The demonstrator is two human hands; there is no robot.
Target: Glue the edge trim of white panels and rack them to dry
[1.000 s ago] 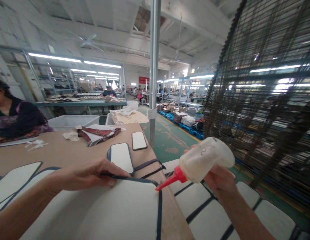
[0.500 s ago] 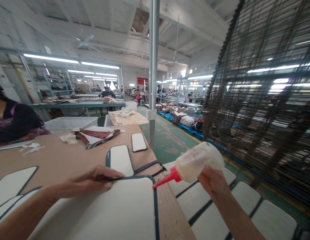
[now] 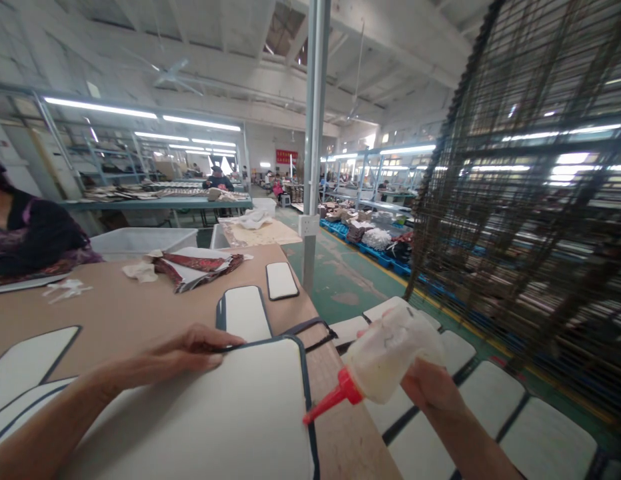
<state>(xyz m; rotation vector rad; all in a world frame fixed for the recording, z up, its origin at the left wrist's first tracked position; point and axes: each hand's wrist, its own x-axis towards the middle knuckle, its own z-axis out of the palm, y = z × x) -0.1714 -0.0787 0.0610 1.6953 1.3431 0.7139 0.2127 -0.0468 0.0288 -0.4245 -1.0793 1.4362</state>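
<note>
A large white panel with a dark blue edge [image 3: 230, 413] lies at the front of the brown table. My left hand [image 3: 190, 353] pinches its far edge, thumb on top and fingers at the rim. My right hand [image 3: 433, 383] is wrapped round a translucent bottle [image 3: 390, 353] with a red nozzle. The bottle is tilted down to the left, and the nozzle tip [image 3: 306, 420] is at the panel's right edge. Beyond the panel lie a smaller white panel [image 3: 245, 313] and a little one [image 3: 282, 281], both dark-edged, with a dark strip [image 3: 307, 325] beside them.
More white panels lie at the left [image 3: 35, 353] and in rows [image 3: 545, 427] below the table's right side. Patterned fabric [image 3: 200, 267] rests farther back. A person [image 3: 35, 227] sits at the left. A metal post [image 3: 313, 133] and a wire rack [image 3: 530, 187] stand beyond.
The bottle in my right hand has moved down along the panel's right edge, and its nozzle points a little more steeply. My left hand keeps its hold on the far edge. The view has shifted slightly.
</note>
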